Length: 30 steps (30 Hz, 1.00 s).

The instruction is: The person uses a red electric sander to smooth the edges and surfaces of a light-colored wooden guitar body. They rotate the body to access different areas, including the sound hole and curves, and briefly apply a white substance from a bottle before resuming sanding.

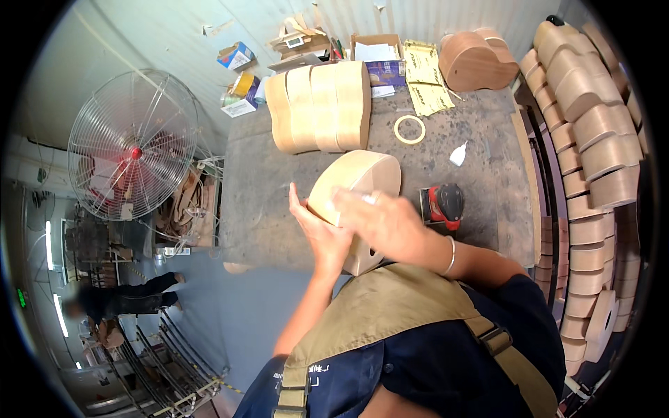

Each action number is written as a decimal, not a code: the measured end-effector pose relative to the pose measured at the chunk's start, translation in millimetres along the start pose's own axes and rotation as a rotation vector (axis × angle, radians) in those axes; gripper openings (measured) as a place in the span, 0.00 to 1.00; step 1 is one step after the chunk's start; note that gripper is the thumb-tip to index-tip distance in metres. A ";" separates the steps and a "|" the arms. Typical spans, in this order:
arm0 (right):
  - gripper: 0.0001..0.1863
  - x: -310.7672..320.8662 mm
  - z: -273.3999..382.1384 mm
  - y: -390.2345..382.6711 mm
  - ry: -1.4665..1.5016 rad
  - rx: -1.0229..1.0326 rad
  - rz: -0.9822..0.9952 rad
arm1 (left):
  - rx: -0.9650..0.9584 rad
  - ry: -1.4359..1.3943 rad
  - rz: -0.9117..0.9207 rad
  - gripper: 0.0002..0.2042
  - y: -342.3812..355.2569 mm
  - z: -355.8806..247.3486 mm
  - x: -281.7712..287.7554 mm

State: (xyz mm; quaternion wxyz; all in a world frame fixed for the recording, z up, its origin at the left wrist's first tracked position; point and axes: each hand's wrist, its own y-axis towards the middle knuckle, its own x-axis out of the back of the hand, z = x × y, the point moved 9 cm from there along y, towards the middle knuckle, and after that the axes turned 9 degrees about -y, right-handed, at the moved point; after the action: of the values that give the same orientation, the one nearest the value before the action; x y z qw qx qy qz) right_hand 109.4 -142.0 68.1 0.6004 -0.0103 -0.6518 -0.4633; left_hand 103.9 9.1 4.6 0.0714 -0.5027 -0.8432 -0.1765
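Note:
A pale wooden ukulele or small guitar body [376, 174] stands on edge at the table's near side, its lower end against my apron. My left hand [326, 233] cups its left side, with a finger stretched outward. Over the upper face, my right hand [390, 219] is curled and smeared by motion. A small whitish thing shows at its fingers, too blurred to name. A dark hole shows in the wood below my right hand. Right of the body lies a red and black power sander [446, 205], apart from both hands.
Several joined wooden bodies [320, 104] stand behind; a browner body [477, 61] sits far right. A tape ring [410, 130], white glue bottle [458, 154] and yellow sandpaper packets [426, 76] lie about. Stacked bodies [585, 167] line the right; a fan [136, 150] and distant person [125, 298] are left.

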 end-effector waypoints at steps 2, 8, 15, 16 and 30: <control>0.23 -2.4 -4.0 -1.8 0.052 -0.028 0.007 | 0.015 -0.029 0.023 0.62 1.6 4.6 0.4; 0.20 -26.2 -86.5 1.0 0.202 -0.370 0.077 | 0.012 -0.012 0.092 0.61 2.8 -7.2 4.1; 0.21 -121.1 -189.7 -81.5 0.166 -0.676 0.163 | -0.117 0.099 0.315 0.46 3.8 -16.1 24.9; 0.22 -133.0 -195.1 -88.6 0.184 -0.710 0.214 | -0.141 0.129 0.325 0.44 2.5 -13.2 29.2; 0.30 -93.7 -174.7 -120.8 -0.167 -0.569 0.220 | -0.103 0.243 0.370 0.27 -14.8 6.5 62.5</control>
State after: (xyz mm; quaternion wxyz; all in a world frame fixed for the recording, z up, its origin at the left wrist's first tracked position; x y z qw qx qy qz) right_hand 201.8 -267.7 -103.8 0.5642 -0.2861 -0.5381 -0.5570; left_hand 61.1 56.6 13.8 0.1780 -0.6269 -0.7116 -0.2625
